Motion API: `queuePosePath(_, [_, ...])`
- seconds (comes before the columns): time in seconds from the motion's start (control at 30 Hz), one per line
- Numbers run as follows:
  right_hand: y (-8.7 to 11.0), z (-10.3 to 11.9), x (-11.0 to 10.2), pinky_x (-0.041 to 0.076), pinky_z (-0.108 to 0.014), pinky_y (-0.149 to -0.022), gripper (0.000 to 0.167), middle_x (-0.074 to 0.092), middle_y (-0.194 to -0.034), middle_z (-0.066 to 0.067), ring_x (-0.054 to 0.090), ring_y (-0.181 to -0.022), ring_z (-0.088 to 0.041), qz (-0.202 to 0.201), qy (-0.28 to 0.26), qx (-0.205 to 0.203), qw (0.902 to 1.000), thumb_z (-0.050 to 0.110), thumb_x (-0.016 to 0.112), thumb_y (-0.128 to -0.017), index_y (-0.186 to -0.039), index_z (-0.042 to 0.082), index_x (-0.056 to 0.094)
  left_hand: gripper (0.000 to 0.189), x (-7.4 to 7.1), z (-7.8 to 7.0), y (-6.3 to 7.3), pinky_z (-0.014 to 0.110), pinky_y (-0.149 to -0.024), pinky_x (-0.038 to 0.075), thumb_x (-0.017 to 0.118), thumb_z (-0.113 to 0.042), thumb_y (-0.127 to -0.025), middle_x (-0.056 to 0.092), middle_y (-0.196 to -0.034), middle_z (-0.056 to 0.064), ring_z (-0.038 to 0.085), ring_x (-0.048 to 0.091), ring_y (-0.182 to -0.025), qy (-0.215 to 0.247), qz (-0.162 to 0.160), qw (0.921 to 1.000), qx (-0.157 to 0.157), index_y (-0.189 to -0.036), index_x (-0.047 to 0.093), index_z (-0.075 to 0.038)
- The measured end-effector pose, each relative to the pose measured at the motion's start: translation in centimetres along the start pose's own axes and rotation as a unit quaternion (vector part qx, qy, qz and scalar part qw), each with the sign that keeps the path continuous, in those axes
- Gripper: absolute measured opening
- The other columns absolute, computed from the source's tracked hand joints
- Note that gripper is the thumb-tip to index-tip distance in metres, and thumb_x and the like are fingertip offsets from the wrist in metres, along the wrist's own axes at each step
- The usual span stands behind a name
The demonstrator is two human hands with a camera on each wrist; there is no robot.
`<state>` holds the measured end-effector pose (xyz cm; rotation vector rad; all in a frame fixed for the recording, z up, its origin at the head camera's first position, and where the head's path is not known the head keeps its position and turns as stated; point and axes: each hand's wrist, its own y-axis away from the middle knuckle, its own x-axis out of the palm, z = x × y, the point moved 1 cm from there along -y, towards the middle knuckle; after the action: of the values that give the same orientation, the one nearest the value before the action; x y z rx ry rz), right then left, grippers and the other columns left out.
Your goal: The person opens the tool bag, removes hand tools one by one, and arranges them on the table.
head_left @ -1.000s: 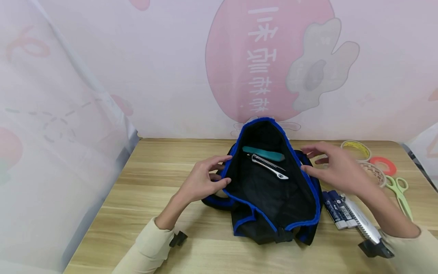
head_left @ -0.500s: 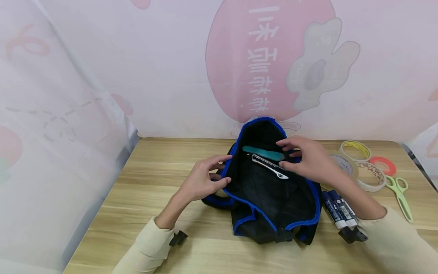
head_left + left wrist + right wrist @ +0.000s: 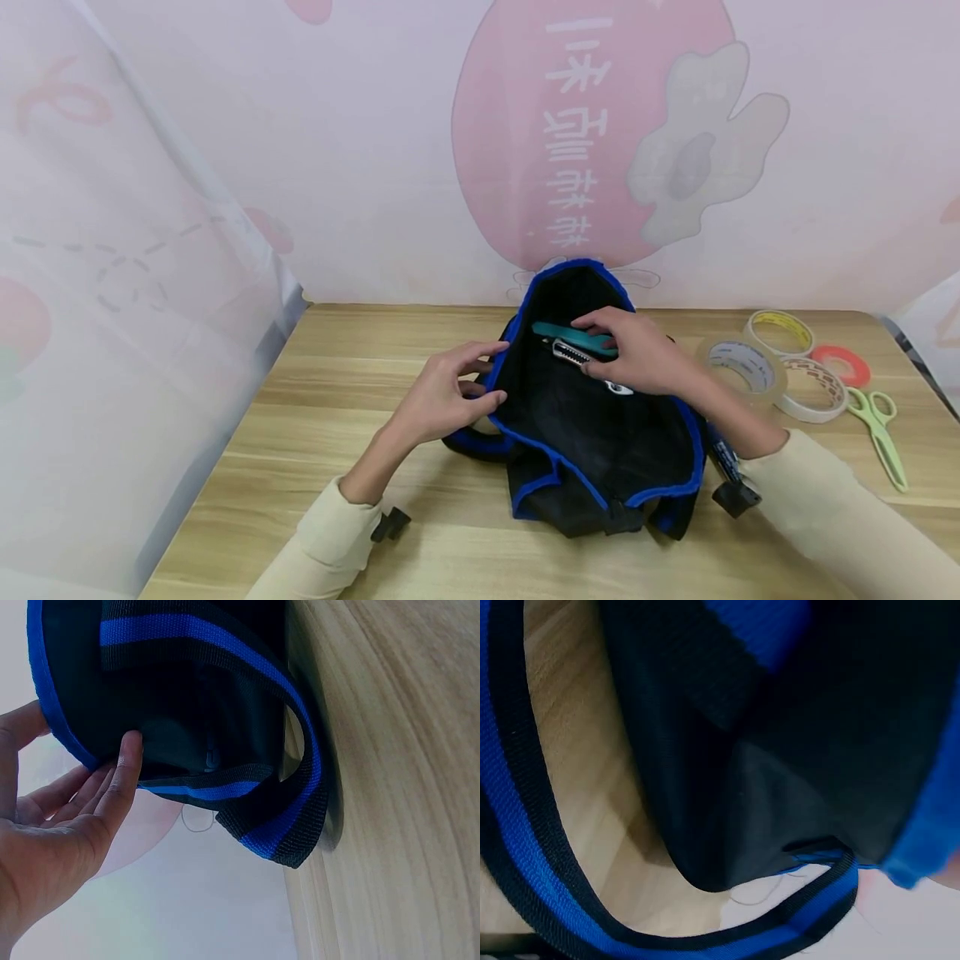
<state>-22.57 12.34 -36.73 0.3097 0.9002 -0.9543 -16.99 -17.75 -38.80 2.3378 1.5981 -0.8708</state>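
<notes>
The black tool bag (image 3: 600, 442) with blue trim lies with its mouth facing me. Its rim is held by my left hand (image 3: 442, 392), thumb and index finger over the edge; in the left wrist view the other fingers lie against the outer fabric. Inside the bag are a slim teal tool (image 3: 558, 335), whose exact kind I cannot tell, and a silver snap-off knife (image 3: 568, 352). My right hand (image 3: 641, 350) reaches in over them, fingers apart around the teal tool's right end and covering part of the knife. No firm grip shows.
Several tape rolls (image 3: 813, 400) stand to the right, including a red one (image 3: 851, 371). Light-green scissors (image 3: 885, 437) lie beside them. A dark-blue glue stick (image 3: 722, 457) is partly covered by the right sleeve. A blue-and-black strap (image 3: 300, 750) loops off the bag's side. Behind rises a printed curtain.
My right hand has moved left from outside the bag to over the tools inside. Its forearm now covers the large silver cutter and most of the glue sticks. My left hand has stayed still.
</notes>
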Motion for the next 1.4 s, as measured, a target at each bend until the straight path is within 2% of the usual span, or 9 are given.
queuePosePath(0.13, [-0.9,-0.6,1.0,0.062,-0.053,-0.094,0.056,0.068,-0.135,-0.023,0.07,-0.117,-0.039,0.023,0.018,0.0,0.9996,0.013,0.081,-0.093,-0.144,-0.002,0.062,0.062,0.0,0.0,0.1,0.037,-0.093,0.066,0.081,-0.005,-0.092,0.066,-0.147,0.014,0.033,0.072,-0.122,0.001,0.002,1.0,-0.002,-0.151,0.062,-0.008])
queuePosePath(0.3, [-1.6,-1.5,2.2,0.059,-0.055,-0.099,0.058,0.067,-0.137,-0.024,0.068,-0.119,-0.04,0.041,0.038,0.012,0.9984,0.014,0.081,-0.093,-0.145,-0.003,0.06,0.061,0.0,0.1,0.1,0.037,-0.093,0.066,0.081,-0.005,-0.092,0.066,-0.147,0.013,0.033,0.072,-0.122,-0.002,0.001,1.0,-0.001,-0.15,0.062,-0.008])
queuePosePath(0.53, [-1.9,-2.5,3.8,0.057,-0.047,-0.09,0.057,0.066,-0.134,-0.025,0.066,-0.109,-0.035,0.06,0.044,0.033,0.9967,0.015,0.08,-0.094,-0.143,-0.005,0.061,0.061,0.4,0.0,0.0,0.035,-0.093,0.066,0.082,-0.005,-0.092,0.066,-0.147,0.013,0.033,0.072,-0.122,0.003,0.007,1.0,0.004,-0.15,0.062,-0.008])
queuePosePath(0.63, [-1.9,-2.7,4.3,0.058,-0.048,-0.095,0.059,0.065,-0.137,-0.026,0.066,-0.114,-0.035,0.06,0.051,0.041,0.9961,0.015,0.081,-0.094,-0.145,-0.006,0.06,0.061,0.5,-0.1,-0.1,0.034,-0.093,0.066,0.082,-0.005,-0.092,0.066,-0.147,0.013,0.033,0.073,-0.121,0.004,0.006,1.0,0.006,-0.15,0.062,-0.007])
queuePosePath(0.8, [-2.1,-2.8,4.8,0.058,-0.048,-0.095,0.059,0.066,-0.138,-0.025,0.066,-0.115,-0.034,0.052,0.058,0.048,0.9959,0.01,0.081,-0.093,-0.146,-0.005,0.059,0.061,0.4,-0.2,-0.1,0.034,-0.093,0.066,0.082,-0.004,-0.092,0.067,-0.145,0.013,0.032,0.072,-0.12,0.002,0.004,1.0,0.008,-0.15,0.062,-0.006])
queuePosePath(1.0, [-2.4,-2.8,5.4,0.059,-0.052,-0.098,0.058,0.065,-0.138,-0.027,0.065,-0.12,-0.039,0.04,0.071,0.043,0.9957,0.002,0.081,-0.09,-0.143,-0.006,0.061,0.061,0.2,-0.1,0.0,0.034,-0.093,0.066,0.082,-0.004,-0.092,0.067,-0.145,0.013,0.032,0.073,-0.121,-0.003,0.004,1.0,0.007,-0.15,0.062,-0.007])
queuePosePath(1.2, [-2.9,-3.0,5.9,0.061,-0.05,-0.09,0.054,0.068,-0.128,-0.026,0.068,-0.109,-0.036,0.027,0.091,0.052,0.9941,-0.002,0.082,-0.086,-0.137,-0.006,0.065,0.061,0.1,-0.1,0.1,0.035,-0.093,0.066,0.082,-0.005,-0.092,0.067,-0.144,0.012,0.032,0.073,-0.12,-0.011,0.001,0.9999,0.007,-0.15,0.062,-0.007])
queuePosePath(1.4, [-3.4,-3.4,6.3,0.062,-0.049,-0.085,0.044,0.07,-0.122,-0.025,0.068,-0.109,-0.037,0.023,0.095,0.055,0.9937,-0.007,0.076,-0.086,-0.129,-0.004,0.07,0.061,0.0,-0.1,0.2,0.036,-0.094,0.066,0.082,-0.005,-0.092,0.068,-0.143,0.012,0.031,0.073,-0.12,-0.011,0.0,0.9999,0.006,-0.15,0.063,-0.008])
